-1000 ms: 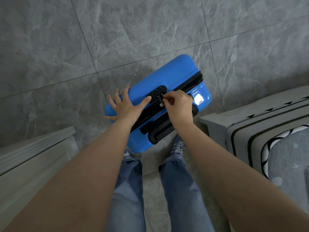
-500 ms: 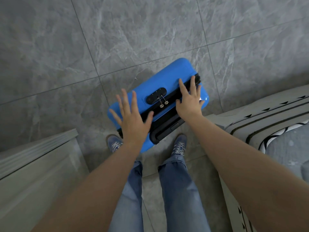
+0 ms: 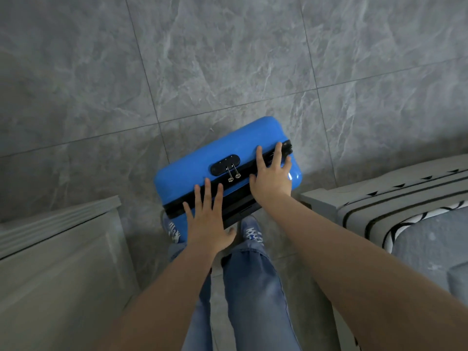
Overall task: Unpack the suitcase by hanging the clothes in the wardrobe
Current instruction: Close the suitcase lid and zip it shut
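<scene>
Looking down from the head camera, the person stands over a blue hard-shell suitcase [image 3: 202,163] that sits upright on the grey marbled floor tiles [image 3: 228,59], just in front of their feet. The case is zipped closed; its black zip band runs across the top, and two metal zipper pulls [image 3: 233,174] hang from the black combination lock [image 3: 225,164] near the middle.

The left hand [image 3: 209,224] lies over the near left part of the case, palm down, fingers [image 3: 208,196] straight and spread across the zip band; whether the palm presses on the shell cannot be told. The right hand [image 3: 272,181] rests flat on the right end of the case, its fingers also straight and fanned apart, with fingertips reaching over the zip band. Neither hand pinches or curls round anything, and neither touches the zipper pulls, which lie between the two hands.

Below the case show blue jeans [image 3: 250,287] and a pair of blue trainers [image 3: 252,233], partly hidden by the case and the left hand. A pale grey cabinet [image 3: 55,262] stands at the left edge. At the right is a bed [image 3: 405,206] with grey bedding striped in black and white.
</scene>
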Action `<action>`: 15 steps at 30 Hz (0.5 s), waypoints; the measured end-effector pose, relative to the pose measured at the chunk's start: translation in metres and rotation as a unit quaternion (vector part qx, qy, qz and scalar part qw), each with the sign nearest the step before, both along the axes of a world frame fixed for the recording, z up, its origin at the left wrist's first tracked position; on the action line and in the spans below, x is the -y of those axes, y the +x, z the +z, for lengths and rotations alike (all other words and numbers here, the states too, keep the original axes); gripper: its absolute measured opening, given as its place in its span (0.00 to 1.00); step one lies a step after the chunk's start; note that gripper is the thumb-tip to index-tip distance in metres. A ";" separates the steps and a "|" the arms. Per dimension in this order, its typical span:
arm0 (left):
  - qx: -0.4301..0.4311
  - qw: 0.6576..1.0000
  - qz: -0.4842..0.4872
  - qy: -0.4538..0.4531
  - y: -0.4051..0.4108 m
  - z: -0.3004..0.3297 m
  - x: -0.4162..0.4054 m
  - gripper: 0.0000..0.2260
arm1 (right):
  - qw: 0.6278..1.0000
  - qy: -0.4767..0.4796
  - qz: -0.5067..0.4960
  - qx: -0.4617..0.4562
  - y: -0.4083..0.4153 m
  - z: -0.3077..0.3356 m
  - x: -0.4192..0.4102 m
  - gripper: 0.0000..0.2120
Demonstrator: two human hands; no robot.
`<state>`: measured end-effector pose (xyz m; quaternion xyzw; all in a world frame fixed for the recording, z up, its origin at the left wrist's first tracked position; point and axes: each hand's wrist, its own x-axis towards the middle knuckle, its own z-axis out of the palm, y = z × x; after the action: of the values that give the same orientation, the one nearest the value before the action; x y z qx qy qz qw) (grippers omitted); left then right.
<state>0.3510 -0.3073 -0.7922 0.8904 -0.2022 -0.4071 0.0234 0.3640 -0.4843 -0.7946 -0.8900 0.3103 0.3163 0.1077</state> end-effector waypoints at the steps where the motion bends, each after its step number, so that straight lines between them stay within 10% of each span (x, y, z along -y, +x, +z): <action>1: -0.008 1.000 0.008 0.005 -0.002 0.004 -0.002 0.51 | 1.000 0.003 0.021 -0.006 -0.003 0.005 -0.001 0.35; 15: -0.137 0.982 0.133 -0.001 -0.068 0.021 -0.044 0.53 | 0.940 -0.038 0.313 -0.128 -0.053 0.029 -0.028 0.42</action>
<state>0.2831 -0.2628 -0.7712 0.8452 -0.0773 -0.5182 0.1054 0.3105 -0.4563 -0.7661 -0.8975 0.0391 0.4334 -0.0713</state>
